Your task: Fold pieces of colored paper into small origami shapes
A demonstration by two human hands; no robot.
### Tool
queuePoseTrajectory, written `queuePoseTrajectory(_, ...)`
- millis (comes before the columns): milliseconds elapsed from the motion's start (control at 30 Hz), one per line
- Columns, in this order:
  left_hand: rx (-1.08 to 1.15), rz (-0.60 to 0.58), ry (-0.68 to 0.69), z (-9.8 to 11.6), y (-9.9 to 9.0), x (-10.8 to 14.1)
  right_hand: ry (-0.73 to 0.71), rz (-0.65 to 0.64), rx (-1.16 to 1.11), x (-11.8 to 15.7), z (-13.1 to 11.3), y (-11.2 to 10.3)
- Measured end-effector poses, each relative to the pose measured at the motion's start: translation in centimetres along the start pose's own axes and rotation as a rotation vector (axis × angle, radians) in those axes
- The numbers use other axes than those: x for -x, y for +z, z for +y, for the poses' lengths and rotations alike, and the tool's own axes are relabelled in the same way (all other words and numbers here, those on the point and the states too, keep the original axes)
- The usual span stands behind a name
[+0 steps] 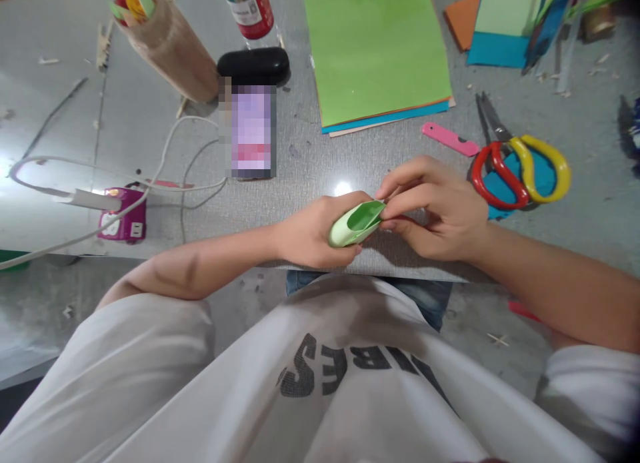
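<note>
A piece of light green paper (346, 231), rolled into a tube with a pointed open end, is held near the table's front edge. My left hand (320, 231) wraps round it from the left, fingers closed. At the tube's right end, my right hand (430, 208) pinches the pointed edge between thumb and fingers. The tube's darker green inside faces up. Right of my right hand lie scissors (543, 170) with one red and one yellow handle, partly over blue paper (513, 166).
Sheets of green paper (377, 50) lie ahead, with a pink cutter (450, 139) nearby. Left are a phone (251, 130), a black case (254, 66), a tall holder (173, 46), a red-labelled bottle (253, 10) and a purple power adapter (124, 215) with white cables.
</note>
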State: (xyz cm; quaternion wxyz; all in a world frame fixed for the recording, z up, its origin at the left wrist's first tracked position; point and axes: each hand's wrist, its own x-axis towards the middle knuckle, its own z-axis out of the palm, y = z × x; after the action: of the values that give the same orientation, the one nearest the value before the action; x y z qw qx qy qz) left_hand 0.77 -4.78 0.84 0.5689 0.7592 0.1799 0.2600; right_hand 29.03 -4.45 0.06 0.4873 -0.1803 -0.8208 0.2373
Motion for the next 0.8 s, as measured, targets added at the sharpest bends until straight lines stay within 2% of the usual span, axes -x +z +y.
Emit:
queuePoseTrajectory(100,-0.013,0.022,-0.018,0.0,0.1,0.1,-0.017,-0.011,0.021,0.0,0.0,-0.1)
queuePoseTrajectory(267,-0.058,0.028,0.033,-0.4,0.0,0.1,0.133,-0.089,0.039,0.5,0.0,-0.3)
queuePoseTrajectory(433,-0.070,0.017,0.070,-0.8,-0.2,0.1,0.055,-0.118,0.029,0.2,-0.1,-0.4)
queuePoseTrajectory(567,-0.073,0.000,0.136,-1.0,-0.2,0.2,0.081,-0.143,0.021,0.0,-0.1,-0.5)
queuePoseTrajectory(800,-0.076,0.007,0.192,-1.7,0.0,0.3,0.016,-0.099,0.075,0.4,0.1,-0.3)
